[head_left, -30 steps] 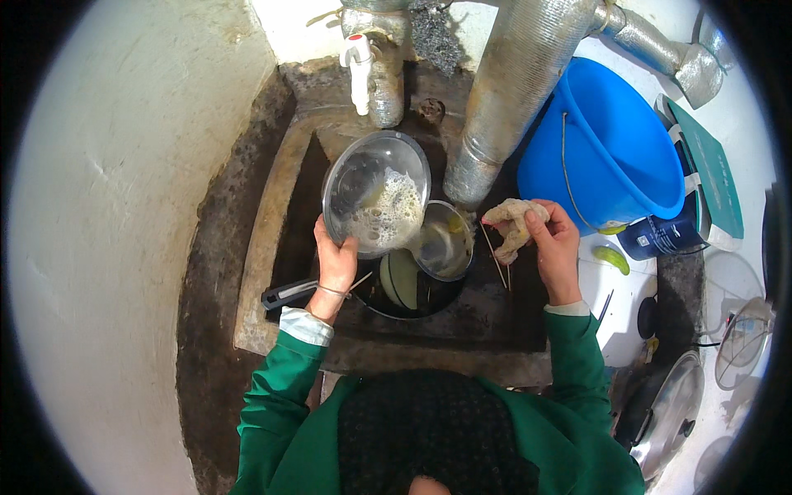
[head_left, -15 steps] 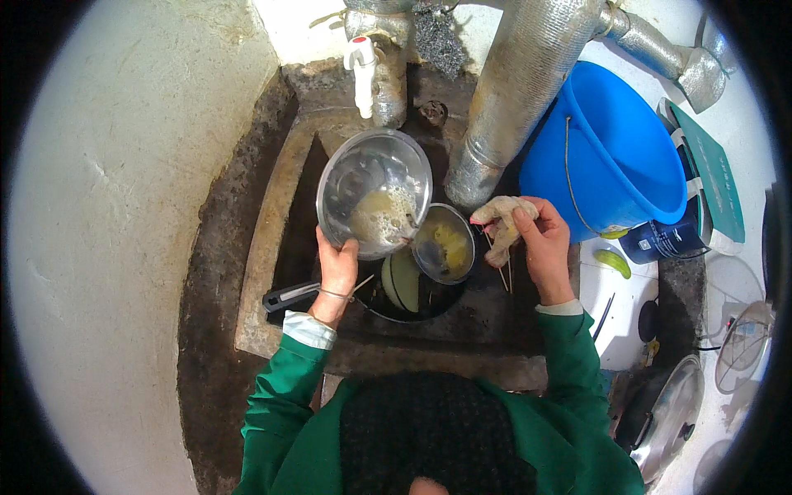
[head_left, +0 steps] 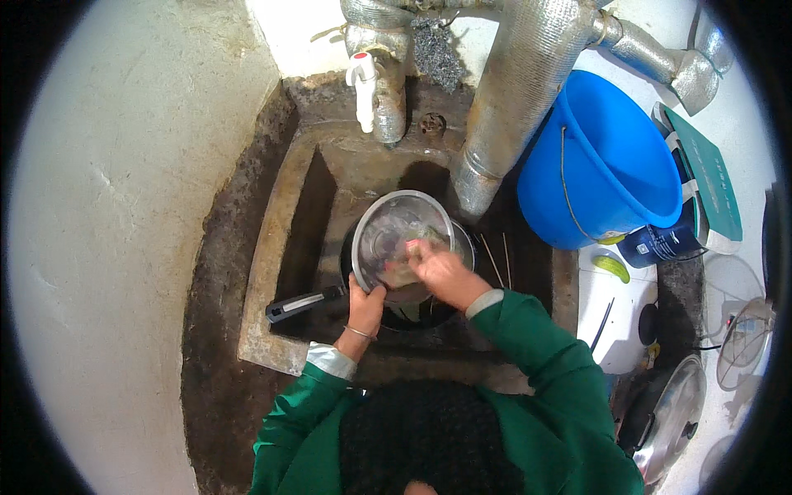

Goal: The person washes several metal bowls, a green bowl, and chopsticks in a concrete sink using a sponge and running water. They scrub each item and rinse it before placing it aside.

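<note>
In my left hand (head_left: pixel 365 307) is the rim of a shiny steel bowl (head_left: pixel 382 221), gripped at its near left side. My right hand (head_left: pixel 444 272), blurred by motion, reaches inside the bowl and presses a pale, wet-looking rag (head_left: pixel 404 274) against its inner wall. The rag is smeared and partly covered by the fingers. Beneath the bowl a dark frying pan, with a black handle (head_left: pixel 301 306) pointing left, sits in the stone sink. The bowl hides most of the pan and of a second, smaller metal bowl (head_left: pixel 466 246).
The stone sink's wall (head_left: pixel 272 247) surrounds the work. A white tap (head_left: pixel 363 91) and a foil-wrapped pipe (head_left: pixel 503 107) stand over its far side. To the right are a blue bucket (head_left: pixel 577 181), a green vegetable piece (head_left: pixel 611 268) and a lid (head_left: pixel 672 417). Thin sticks (head_left: pixel 497 262) lean in the sink.
The steel bowl has come nearer and lower over the pan, and the cloudy liquid in it no longer shows. My right hand has moved left with the rag into the bowl.
</note>
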### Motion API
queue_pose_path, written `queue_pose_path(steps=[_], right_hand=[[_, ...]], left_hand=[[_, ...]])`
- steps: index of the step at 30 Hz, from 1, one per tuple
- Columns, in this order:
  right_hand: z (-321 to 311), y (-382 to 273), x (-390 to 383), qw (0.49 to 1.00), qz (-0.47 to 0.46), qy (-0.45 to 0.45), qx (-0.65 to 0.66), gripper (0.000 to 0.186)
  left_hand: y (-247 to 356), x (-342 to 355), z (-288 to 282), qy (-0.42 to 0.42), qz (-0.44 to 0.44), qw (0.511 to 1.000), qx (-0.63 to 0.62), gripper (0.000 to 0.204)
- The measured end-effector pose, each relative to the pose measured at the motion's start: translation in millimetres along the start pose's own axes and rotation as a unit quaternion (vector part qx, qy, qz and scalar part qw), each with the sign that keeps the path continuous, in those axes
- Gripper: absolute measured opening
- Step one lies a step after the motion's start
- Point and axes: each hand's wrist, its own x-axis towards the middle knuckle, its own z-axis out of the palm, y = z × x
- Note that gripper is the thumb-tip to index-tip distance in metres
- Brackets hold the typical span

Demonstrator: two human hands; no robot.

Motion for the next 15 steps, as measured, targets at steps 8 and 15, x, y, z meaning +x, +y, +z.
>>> queue_pose_path(steps=[8, 15], right_hand=[[15.0, 2.5, 43.4, 0.969, 0.033, 0.091, 0.227, 0.031], [3.8, 8.0, 6.2, 0.939, -0.043, -0.153, 0.306, 0.013]], left_hand=[[-0.3, -22.7, 15.1, -0.053, -0.175, 0.982, -0.047, 0.049], [5.4, -1.6, -22.8, -0.035, -0.124, 0.992, -0.020, 0.042]])
